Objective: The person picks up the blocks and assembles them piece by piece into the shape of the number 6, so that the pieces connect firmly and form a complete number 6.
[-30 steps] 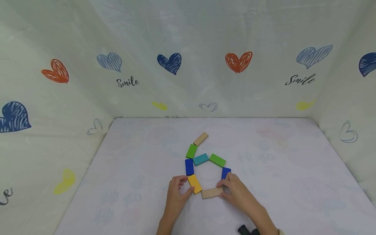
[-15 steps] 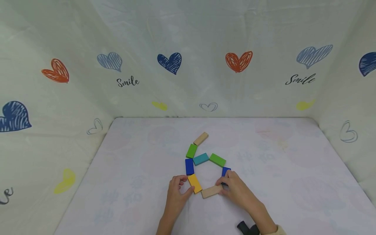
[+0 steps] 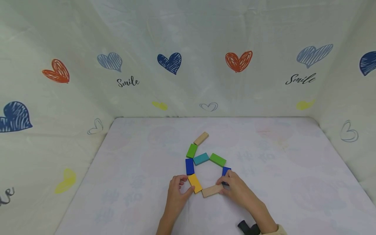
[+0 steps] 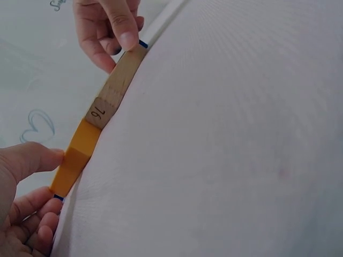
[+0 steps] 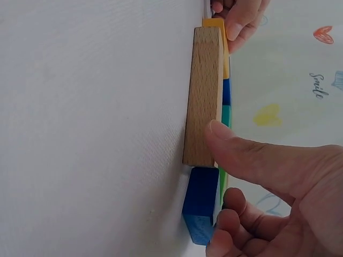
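Note:
My left hand [image 3: 176, 195] holds the yellow wooden block [image 3: 195, 183] by its left side, thumb at the near end and a fingertip at the far end. My right hand [image 3: 236, 189] has its thumb against the plain wooden block [image 3: 211, 191], seen close in the right wrist view, while its curled fingers lie by the right blue block [image 5: 201, 201]. The plain block's left end meets the yellow one; its right end is near the blue one. The number 76 marks the plain block [image 4: 102, 110] in the left wrist view. My right hand partly hides the blue block in the head view.
A second blue block [image 3: 189, 166], a teal block [image 3: 201, 159] and two green blocks [image 3: 191, 150] continue the ring and its tail. Another plain block [image 3: 201, 138] tops the tail. A black object [image 3: 248, 227] lies at the white table's [image 3: 132, 147] near edge.
Over the first half second, the right end of the plain block has swung slightly away from me with my right hand. The left hand and the other blocks stay almost still.

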A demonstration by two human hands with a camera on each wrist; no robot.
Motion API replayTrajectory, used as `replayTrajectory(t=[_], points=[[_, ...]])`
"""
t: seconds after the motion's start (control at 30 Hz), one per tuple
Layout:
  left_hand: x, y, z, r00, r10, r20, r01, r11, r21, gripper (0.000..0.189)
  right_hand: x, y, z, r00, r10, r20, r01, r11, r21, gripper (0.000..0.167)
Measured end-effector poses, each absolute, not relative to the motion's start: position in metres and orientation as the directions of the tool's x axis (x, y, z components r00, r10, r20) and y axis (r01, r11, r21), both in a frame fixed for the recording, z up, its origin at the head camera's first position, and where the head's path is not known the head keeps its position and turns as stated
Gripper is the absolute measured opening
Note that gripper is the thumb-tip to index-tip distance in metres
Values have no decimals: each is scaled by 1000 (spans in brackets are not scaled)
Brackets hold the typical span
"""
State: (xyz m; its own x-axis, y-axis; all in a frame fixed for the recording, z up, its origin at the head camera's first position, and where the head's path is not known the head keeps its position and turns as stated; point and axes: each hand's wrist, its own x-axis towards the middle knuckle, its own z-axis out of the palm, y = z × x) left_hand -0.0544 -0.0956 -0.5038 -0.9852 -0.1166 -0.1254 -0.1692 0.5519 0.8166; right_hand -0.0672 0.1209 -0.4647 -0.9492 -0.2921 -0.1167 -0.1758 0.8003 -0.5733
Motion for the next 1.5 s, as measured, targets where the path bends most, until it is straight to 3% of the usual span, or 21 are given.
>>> replayTrajectory(t=[1.5], points=[[-54,-95,-499,-986,-118,-117,-162,532,831,38,-71,129,-464,-931,-342,-127,-206,781,-590,21]])
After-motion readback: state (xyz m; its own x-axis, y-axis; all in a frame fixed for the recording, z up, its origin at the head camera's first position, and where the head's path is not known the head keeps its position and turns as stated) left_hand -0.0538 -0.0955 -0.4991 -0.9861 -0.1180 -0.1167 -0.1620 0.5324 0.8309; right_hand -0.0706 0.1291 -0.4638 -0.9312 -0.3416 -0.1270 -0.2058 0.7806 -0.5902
